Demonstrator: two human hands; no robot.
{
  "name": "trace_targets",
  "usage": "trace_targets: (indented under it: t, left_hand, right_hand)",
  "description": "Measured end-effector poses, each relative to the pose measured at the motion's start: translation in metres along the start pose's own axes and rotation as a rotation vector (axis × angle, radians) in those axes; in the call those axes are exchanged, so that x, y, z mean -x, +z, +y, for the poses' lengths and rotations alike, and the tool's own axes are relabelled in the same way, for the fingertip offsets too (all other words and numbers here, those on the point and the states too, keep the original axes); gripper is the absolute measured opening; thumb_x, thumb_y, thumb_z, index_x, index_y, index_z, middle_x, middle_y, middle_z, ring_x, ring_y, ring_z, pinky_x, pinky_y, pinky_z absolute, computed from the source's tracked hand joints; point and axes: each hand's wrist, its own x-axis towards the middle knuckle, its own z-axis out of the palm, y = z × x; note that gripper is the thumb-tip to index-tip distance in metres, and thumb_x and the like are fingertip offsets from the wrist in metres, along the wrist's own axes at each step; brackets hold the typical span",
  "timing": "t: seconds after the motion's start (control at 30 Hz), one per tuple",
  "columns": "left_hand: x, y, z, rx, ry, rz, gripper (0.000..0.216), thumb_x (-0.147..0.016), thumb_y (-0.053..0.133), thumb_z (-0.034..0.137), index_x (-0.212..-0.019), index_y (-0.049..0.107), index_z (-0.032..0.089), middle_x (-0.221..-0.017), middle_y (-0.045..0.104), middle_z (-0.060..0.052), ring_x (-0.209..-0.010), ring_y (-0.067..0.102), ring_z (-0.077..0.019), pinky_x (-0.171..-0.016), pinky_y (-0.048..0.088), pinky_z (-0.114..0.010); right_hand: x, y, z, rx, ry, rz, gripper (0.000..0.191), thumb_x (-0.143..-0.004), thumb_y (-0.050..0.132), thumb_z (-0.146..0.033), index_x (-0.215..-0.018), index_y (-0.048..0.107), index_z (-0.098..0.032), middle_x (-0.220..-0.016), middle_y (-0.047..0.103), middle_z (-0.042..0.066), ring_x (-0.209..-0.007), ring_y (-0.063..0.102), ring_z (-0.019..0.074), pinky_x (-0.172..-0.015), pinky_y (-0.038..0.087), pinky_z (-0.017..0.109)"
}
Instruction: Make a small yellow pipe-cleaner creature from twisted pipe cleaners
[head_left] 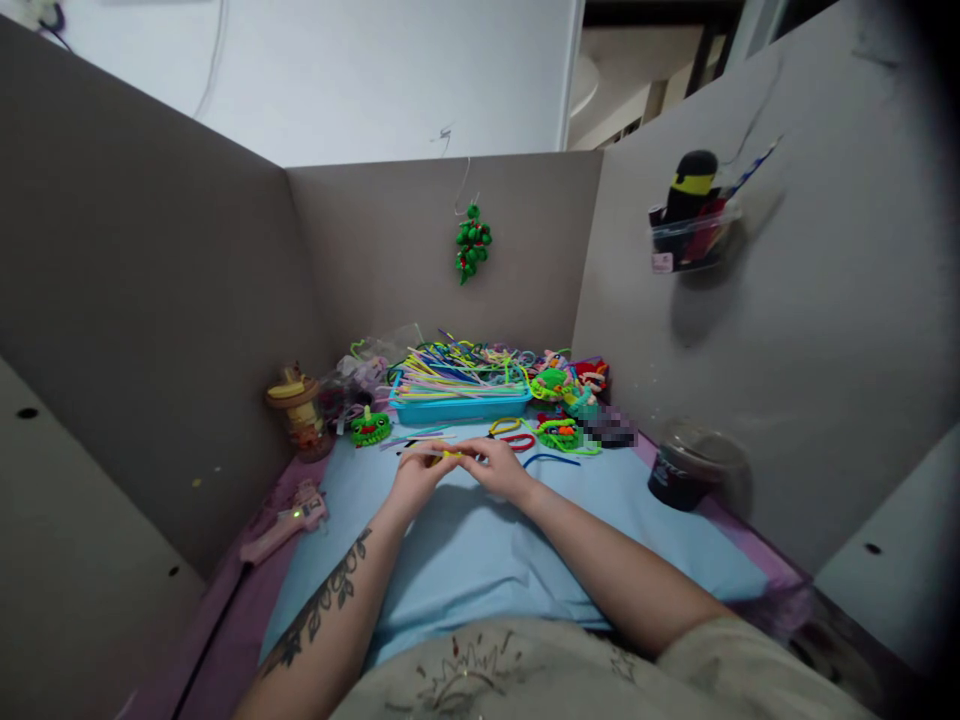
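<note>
My left hand (425, 472) and my right hand (493, 467) meet fingertip to fingertip above the blue cloth. Between them is a small yellow piece (452, 455), perhaps pipe cleaner; the fingers hide most of it. Both hands are closed in a pinch at it. Just beyond my hands lie scissors with red handles (517, 441) and a yellow pipe cleaner loop (505, 427). To the right of my right hand rests a dark blue pipe cleaner (553, 459). A green fuzzy figure (370, 428) sits to the left, another green figure (559, 432) to the right.
A blue basket (459, 408) heaped with pipe cleaners stands at the back. At left are a lidded cup (299, 412) and a pink glue gun (289, 525); at right, a black tub (679, 472). Grey panels enclose three sides. A green ornament (473, 245) hangs behind.
</note>
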Motion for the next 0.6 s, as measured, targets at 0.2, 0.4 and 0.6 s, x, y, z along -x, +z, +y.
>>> trace_targets:
  t: [0.2,0.4,0.6]
  left_hand:
    - [-0.003,-0.002,-0.007,0.006,-0.046,0.055,0.034,-0.059,0.074,0.032,-0.085,0.065,0.012,-0.073,0.067,-0.006,-0.065,0.061,-0.0167,-0.062,0.048,-0.028]
    - [-0.006,-0.003,-0.014,0.066,-0.111,0.068,0.029,-0.063,0.07,0.035,-0.077,0.067,0.009,-0.064,0.065,-0.006,-0.059,0.058,-0.0145,-0.061,0.048,-0.028]
    - [0.0,0.004,0.0,0.144,-0.182,0.06,0.032,-0.06,0.073,0.038,-0.074,0.068,0.009,-0.06,0.062,-0.004,-0.055,0.054,-0.0109,-0.055,0.044,-0.022]
  right_hand:
    - [-0.004,-0.001,0.003,0.016,0.064,0.094,0.013,-0.081,0.054,-0.022,-0.081,0.066,-0.018,-0.077,0.068,0.004,-0.072,0.06,0.0154,-0.067,0.045,0.025]
    - [-0.004,0.001,0.008,0.045,0.022,0.135,0.017,-0.082,0.053,-0.019,-0.091,0.066,-0.018,-0.087,0.067,0.007,-0.081,0.06,0.0174,-0.073,0.045,0.029]
    - [-0.003,0.004,0.009,0.159,-0.051,0.172,0.013,-0.084,0.052,-0.019,-0.086,0.065,-0.019,-0.081,0.064,0.005,-0.078,0.057,0.0174,-0.073,0.044,0.03]
